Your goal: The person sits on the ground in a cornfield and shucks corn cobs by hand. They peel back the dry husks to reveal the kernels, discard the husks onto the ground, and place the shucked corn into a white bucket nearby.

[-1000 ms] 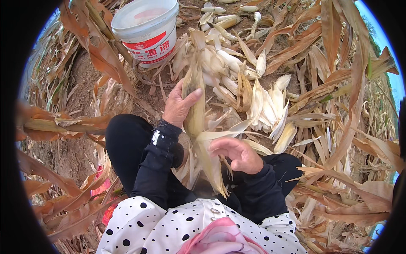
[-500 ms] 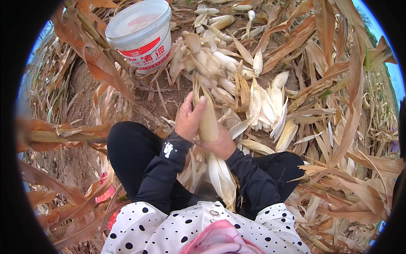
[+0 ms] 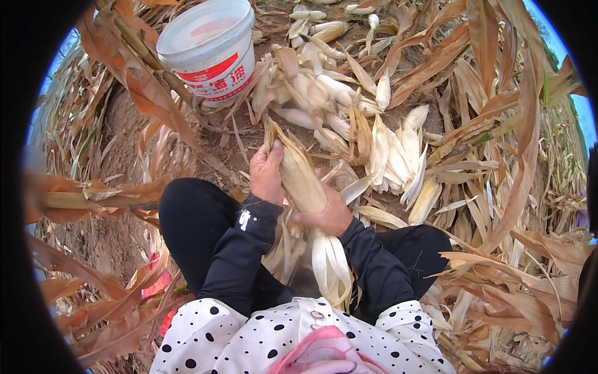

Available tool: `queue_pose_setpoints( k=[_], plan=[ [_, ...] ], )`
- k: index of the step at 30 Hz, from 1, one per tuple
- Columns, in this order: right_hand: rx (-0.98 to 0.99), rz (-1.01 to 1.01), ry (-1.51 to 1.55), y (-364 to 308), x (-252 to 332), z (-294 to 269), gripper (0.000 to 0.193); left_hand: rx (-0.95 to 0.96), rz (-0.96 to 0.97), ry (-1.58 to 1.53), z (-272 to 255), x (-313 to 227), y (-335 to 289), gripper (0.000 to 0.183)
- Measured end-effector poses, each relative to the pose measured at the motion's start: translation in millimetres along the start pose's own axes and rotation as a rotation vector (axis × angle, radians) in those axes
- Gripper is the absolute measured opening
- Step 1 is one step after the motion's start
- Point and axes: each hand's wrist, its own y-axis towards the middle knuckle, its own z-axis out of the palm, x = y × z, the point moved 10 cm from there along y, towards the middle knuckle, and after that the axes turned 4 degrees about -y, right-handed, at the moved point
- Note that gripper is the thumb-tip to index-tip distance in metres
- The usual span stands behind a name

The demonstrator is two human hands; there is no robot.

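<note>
Corn ear (image 3: 301, 174) gripped by left hand (image 3: 266, 174) and right hand (image 3: 331, 215)

The corn ear, husk-wrapped, slants between the bent knees (image 3: 193, 209). The left hand closes on its upper end; the right hand wraps around its lower part, with pale leaves (image 3: 330, 265) hanging beneath. Ahead lies a heap of husks (image 3: 305, 90); a white bucket (image 3: 215, 65) stands to its left, near brown leaves (image 3: 148, 100)

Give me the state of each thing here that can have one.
Corn, held, mostly covered
Left hand, closed on the corn's upper end
Right hand, wrapped around the corn's lower part
Husk strips, hanging loose below right hand
Bucket, upright, apparently open
Leaves, dry, brown
</note>
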Motion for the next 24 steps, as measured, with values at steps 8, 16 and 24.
queue_pose_setpoints(
  k=[8,16,24],
  plan=[
    [-0.009,-0.075,-0.1,-6.3,14.2,-6.2,0.069,-0.025,-0.137,-0.057,-21.6,11.9,6.4,0.013],
    [0.02,-0.188,-0.252,-18.6,40.3,-15.3,0.073,0.098,-0.439,-0.223,-53.7,67.5,-0.4,0.033],
    [0.044,-0.098,0.208,-21.2,34.8,-6.3,0.061,0.204,-0.393,0.173,-76.2,83.0,17.4,0.027]
  ],
)
